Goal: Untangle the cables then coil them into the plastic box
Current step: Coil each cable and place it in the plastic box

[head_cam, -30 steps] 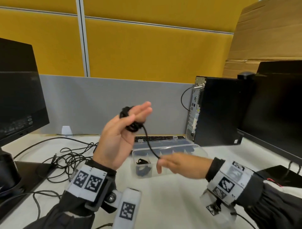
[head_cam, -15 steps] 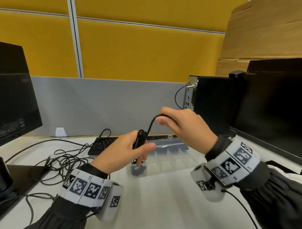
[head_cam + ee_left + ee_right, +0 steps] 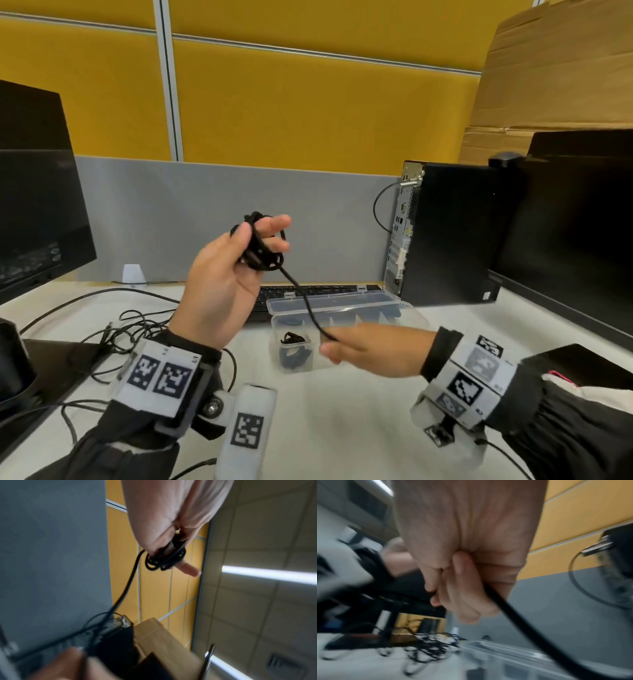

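My left hand (image 3: pixel 236 267) is raised above the desk with a black cable coil (image 3: pixel 262 246) wound round its straight fingers, the thumb pressing the turns; the same coil (image 3: pixel 164 558) shows in the left wrist view. The cable's free end (image 3: pixel 305 298) runs down to my right hand (image 3: pixel 363 342), which pinches it in front of the clear plastic box (image 3: pixel 394 308); the pinch shows in the right wrist view (image 3: pixel 436 593). One coiled black cable (image 3: pixel 293 342) lies in the box's left compartment. A tangle of black cables (image 3: pixel 133 329) lies on the desk to the left.
A black keyboard (image 3: pixel 325 291) sits behind the box. A computer tower (image 3: pixel 445 233) and a monitor (image 3: pixel 582 222) stand at the right, another monitor (image 3: pixel 30 192) at the left. A grey and yellow partition closes the back.
My left hand has risen with the coil. My right hand has swung down from above the coil to in front of the box, drawing the cable's end downward.
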Tool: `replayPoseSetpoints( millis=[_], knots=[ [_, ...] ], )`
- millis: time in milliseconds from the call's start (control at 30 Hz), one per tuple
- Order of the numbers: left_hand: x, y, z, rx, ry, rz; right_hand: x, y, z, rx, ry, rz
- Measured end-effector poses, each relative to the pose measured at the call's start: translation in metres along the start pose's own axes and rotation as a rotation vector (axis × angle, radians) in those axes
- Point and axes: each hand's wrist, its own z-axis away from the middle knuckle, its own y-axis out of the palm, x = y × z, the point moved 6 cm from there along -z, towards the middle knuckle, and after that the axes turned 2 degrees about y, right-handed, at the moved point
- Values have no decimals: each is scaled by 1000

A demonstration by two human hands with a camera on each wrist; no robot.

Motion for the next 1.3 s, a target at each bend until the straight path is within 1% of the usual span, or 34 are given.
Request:
replayPoseSetpoints(
  millis=[67, 100, 167, 200, 267, 300, 367, 400, 433, 500, 533, 567, 633, 700, 800, 867, 900, 967, 1033, 1100, 1233, 1300],
  knots=[
    [5, -3, 0, -13, 55, -159, 22, 5, 5, -19, -94, 39],
    [7, -3, 0, 1, 99, -271, 32, 2, 8, -58, -131, 51],
    [10, -3, -1, 74, 180, -546, 50, -15, 17, -180, -202, 52],
    [14, -2, -1, 133, 187, -666, 57, -26, 21, -249, -234, 55],
    [25, 4, 5, 247, 139, -844, 61, -47, 27, -398, -269, 77],
    [29, 8, 9, 304, 103, -885, 60, -57, 29, -469, -274, 76],
    [32, 17, 17, 418, 17, -838, 51, -73, 31, -590, -251, 70],
    [31, 18, 18, 444, -6, -835, 42, -79, 31, -630, -226, 82],
    [29, 15, 16, 437, 4, -909, 33, -82, 30, -639, -198, 85],
    [17, 0, 7, 327, 118, -1233, 12, -80, 28, -556, -134, 50],
    [9, -11, 2, 231, 175, -1358, 2, -77, 28, -498, -93, 45],
    [-2, -23, -2, 121, 198, -1414, -8, -73, 30, -450, -46, 52],
    [-22, -52, -11, -76, 197, -1432, -29, -68, 35, -394, 49, 52],
    [-38, -73, -15, -213, 201, -1436, -50, -64, 42, -360, 142, 42],
    [-50, -90, -13, -338, 200, -1430, -79, -60, 49, -338, 279, 47],
    [-55, -101, -11, -420, 198, -1391, -106, -63, 56, -345, 440, 109],
    [-59, -108, -10, -463, 200, -1354, -120, -63, 62, -342, 521, 103],
    [-67, -118, -8, -529, 224, -1279, -144, -61, 73, -305, 644, 36],
    [-71, -119, -7, -544, 242, -1242, -157, -56, 80, -228, 767, 55],
    [-72, -118, -6, -547, 254, -1229, -166, -57, 87, -175, 875, 209],
    [-81, -130, -5, -598, 228, -1182, -201, -72, 111, -194, 1040, 535],
    [-84, -131, -4, -604, 214, -1184, -210, -75, 117, -146, 1069, 631]
  ],
)
